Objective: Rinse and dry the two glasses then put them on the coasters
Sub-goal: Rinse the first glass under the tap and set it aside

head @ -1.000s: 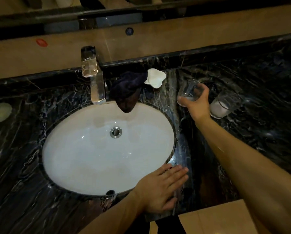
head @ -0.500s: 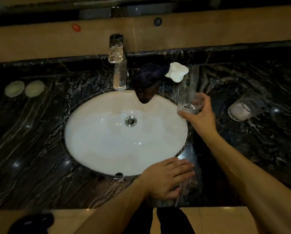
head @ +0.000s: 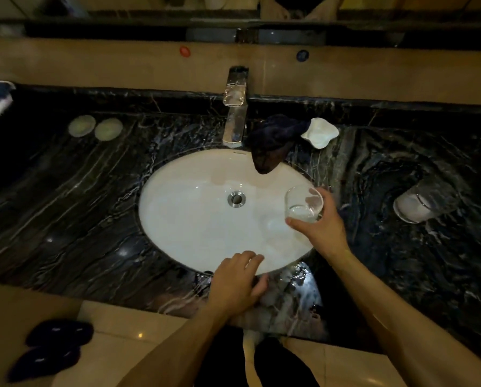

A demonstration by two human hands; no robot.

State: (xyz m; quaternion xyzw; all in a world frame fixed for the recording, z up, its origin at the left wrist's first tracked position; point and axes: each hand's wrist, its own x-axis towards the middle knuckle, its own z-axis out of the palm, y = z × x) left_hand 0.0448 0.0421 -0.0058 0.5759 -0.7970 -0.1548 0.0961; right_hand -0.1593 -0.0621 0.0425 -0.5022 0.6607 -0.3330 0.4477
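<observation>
A dark cloth (head: 272,143) droops over the sink (head: 194,219) rim beside the tap (head: 235,113); two coasters (head: 95,128) lie far left. The right hand (head: 321,227) grips a glass (head: 303,203) over the basin's right side, mouth tipped toward the camera. The second glass (head: 422,202) seems to lie on its side on the counter (head: 66,219), and the left hand (head: 233,283) rests loose-fingered at the front edge.

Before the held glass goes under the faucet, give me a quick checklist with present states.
1. Right hand grips glass: ok.
2. Glass over sink: ok.
3. Glass under faucet: not ok, off to its right.
4. Water running: not ok, no stream seen.
5. Left hand free for the faucet: ok, rests at sink's near rim.
6. Cloth within reach for drying: ok, beside faucet.
</observation>
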